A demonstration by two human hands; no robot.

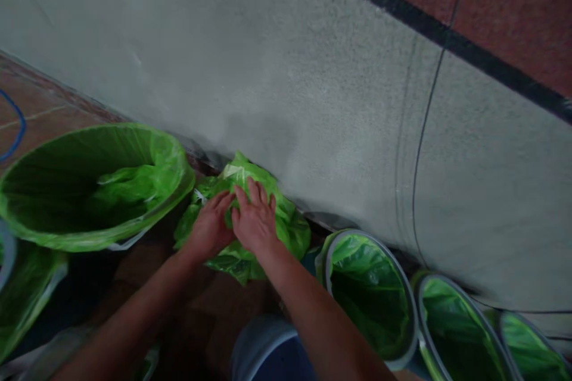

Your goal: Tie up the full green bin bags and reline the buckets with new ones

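Note:
A crumpled green plastic bag lies bunched on the floor against the wall, in the middle of the head view. My right hand rests on top of it with the fingers spread and stretched out. Just beside it, my left hand touches the bag's left part, its fingers extended toward the right hand. Neither hand is closed around the plastic, as far as I can see. To the left of the bag stands a large bin lined with green plastic, with more loose green plastic inside.
A grey-rimmed, green-lined bin stands at the right, followed by a second bin and a third bin. A blue bucket is below my hands. Behind runs a grey wall; a blue hose-like loop shows far left.

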